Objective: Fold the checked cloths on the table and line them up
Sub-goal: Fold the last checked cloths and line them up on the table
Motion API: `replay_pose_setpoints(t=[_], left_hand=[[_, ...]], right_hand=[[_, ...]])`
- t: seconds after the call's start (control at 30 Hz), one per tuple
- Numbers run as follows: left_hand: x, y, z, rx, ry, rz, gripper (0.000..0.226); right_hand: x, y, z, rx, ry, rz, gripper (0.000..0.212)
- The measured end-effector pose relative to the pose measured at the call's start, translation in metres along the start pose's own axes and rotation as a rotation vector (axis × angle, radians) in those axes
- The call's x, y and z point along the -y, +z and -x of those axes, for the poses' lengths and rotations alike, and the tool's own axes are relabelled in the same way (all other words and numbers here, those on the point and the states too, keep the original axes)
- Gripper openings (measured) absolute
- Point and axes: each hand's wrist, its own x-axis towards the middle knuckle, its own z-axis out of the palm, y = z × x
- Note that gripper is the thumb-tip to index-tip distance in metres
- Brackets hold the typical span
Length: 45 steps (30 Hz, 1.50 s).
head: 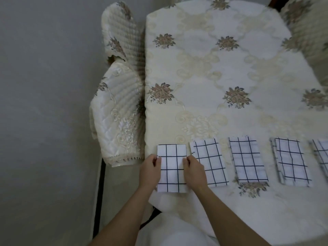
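White fabric with a black grid: one folded checked cloth (172,167) is held between the two hands near the left end of the table (221,68), at its near edge. The left long edge is pinched by the left hand (150,173), with the thumb (158,161) laid on top of the edge and the other fingers curled at the side; what lies beneath cannot be told. The right long edge is gripped likewise by the right hand (194,174), with its thumb (185,163) on the top face. The cloth's middle is left exposed between the two thumbs. Its far end reaches beyond the fingertips and its near end lies back toward the wrists. Whether it is lifted or lies flat cannot be told.

Just right of the right hand's fingers a second cloth (211,162) is noted, partly covered by that hand. Further right a third cloth (247,160), a fourth cloth (292,161) and, cut by the frame edge, a fifth cloth (321,153) are lined up, apart from one another. Left of the left hand's fingers a quilted chair cover (119,103) is seen.
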Motion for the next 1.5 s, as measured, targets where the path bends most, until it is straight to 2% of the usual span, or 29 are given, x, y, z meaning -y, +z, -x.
replay_pose_setpoints(t=[0.2,0.43,0.67,0.8,0.97,1.1,1.2,1.3,1.4,1.5], left_hand=[[0.004,-0.003,-0.023,-0.007,0.052,-0.103,0.020],[0.002,-0.001,-0.037,-0.014,0.203,-0.220,0.013],[0.003,-0.002,-0.038,-0.019,0.226,-0.262,0.007],[0.003,-0.006,-0.026,-0.064,0.310,-0.327,0.013],[0.015,-0.012,-0.001,-0.032,0.700,-0.503,0.024],[0.030,-0.019,0.012,0.038,0.878,-0.583,0.043],[0.042,-0.018,0.018,0.072,1.035,-0.669,0.057],[0.050,-0.014,0.023,0.117,1.099,-0.735,0.062],[0.060,-0.009,0.022,0.090,1.134,-0.818,0.058],[0.068,-0.003,0.020,0.062,1.175,-0.853,0.040]], right_hand=[[0.002,0.007,-0.010,-0.083,0.080,0.065,0.018],[0.005,0.005,-0.017,-0.166,0.116,0.149,0.023],[0.004,0.003,-0.014,-0.199,0.104,0.200,0.026],[0.008,-0.001,-0.008,-0.223,0.058,0.224,0.027],[0.010,-0.019,0.007,-0.255,-0.140,0.345,0.015],[-0.009,-0.029,0.020,-0.268,-0.421,0.465,0.004],[-0.034,-0.023,0.029,-0.240,-0.675,0.597,0.020],[-0.056,-0.011,0.039,-0.153,-0.867,0.693,0.040],[-0.069,0.000,0.041,-0.111,-0.864,0.738,0.057],[-0.072,0.008,0.041,-0.085,-0.894,0.775,0.060]])
